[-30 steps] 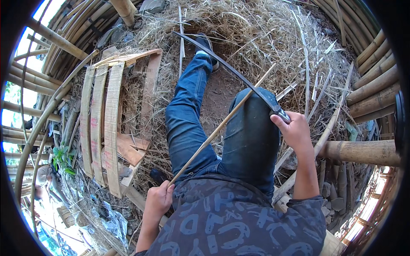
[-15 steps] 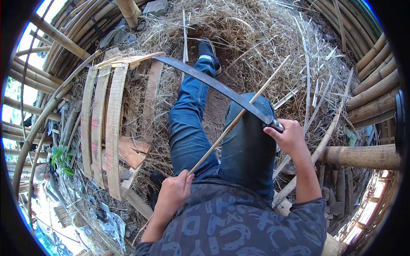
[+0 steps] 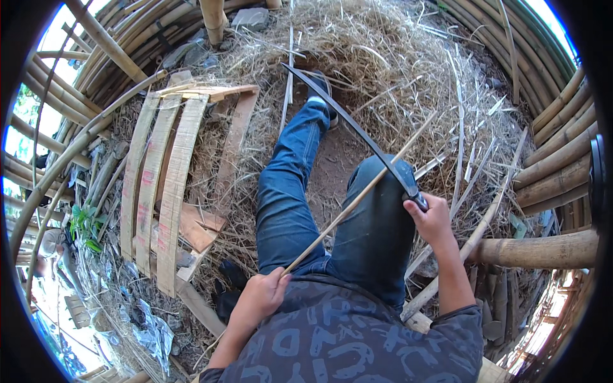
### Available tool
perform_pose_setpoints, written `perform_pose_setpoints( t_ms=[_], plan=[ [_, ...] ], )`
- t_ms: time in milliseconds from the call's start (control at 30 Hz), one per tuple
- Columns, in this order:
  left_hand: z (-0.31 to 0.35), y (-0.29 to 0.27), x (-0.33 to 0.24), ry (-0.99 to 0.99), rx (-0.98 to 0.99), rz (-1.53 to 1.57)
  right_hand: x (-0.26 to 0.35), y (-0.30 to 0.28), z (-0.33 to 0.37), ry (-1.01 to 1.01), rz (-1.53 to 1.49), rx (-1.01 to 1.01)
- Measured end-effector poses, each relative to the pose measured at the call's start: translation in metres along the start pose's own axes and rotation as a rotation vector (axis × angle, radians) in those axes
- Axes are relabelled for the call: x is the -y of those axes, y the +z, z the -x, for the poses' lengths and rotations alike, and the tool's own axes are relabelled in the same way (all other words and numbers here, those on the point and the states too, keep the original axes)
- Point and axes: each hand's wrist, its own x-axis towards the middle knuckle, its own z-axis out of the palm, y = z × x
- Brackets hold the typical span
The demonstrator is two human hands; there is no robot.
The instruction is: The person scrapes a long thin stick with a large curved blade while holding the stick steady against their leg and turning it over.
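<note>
My left hand (image 3: 258, 297), low at my waist, is closed round the near end of a thin bamboo strip (image 3: 341, 214). The strip slants up to the right across my right thigh, and its far end reaches past the knee over the straw. My right hand (image 3: 431, 219) grips the dark handle of a long curved machete (image 3: 361, 132) beside my right knee. Its blade points up and left, the tip above my left shoe (image 3: 319, 83). Near the handle the blade crosses the strip over the knee; whether its edge presses into it I cannot tell.
A slatted wooden pallet piece (image 3: 172, 191) lies to my left. Dry straw and shavings (image 3: 408, 70) cover the ground ahead. A thick bamboo pole (image 3: 536, 251) juts in at the right, and bamboo walls (image 3: 555, 140) curve around. Crumpled plastic (image 3: 153, 335) lies at lower left.
The machete has turned so its tip swings right, away from the wooden slats, and the blade now shows narrower. My right hand has dropped slightly; both grips stay the same.
</note>
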Motion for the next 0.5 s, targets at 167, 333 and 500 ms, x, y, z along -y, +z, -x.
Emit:
perform_pose_setpoints(
  t_ms=[167,333,500],
  plan=[
    [-0.031,-0.005,-0.027,0.051,0.043,-0.068,-0.001,-0.002,0.000,-0.059,-0.025,0.004],
    [-0.048,-0.001,-0.043,0.127,0.041,-0.095,-0.005,-0.007,0.001,0.020,-0.025,0.032],
    [-0.046,0.008,-0.031,0.132,0.049,-0.110,0.007,-0.007,-0.001,0.041,0.019,-0.003]
  ],
)
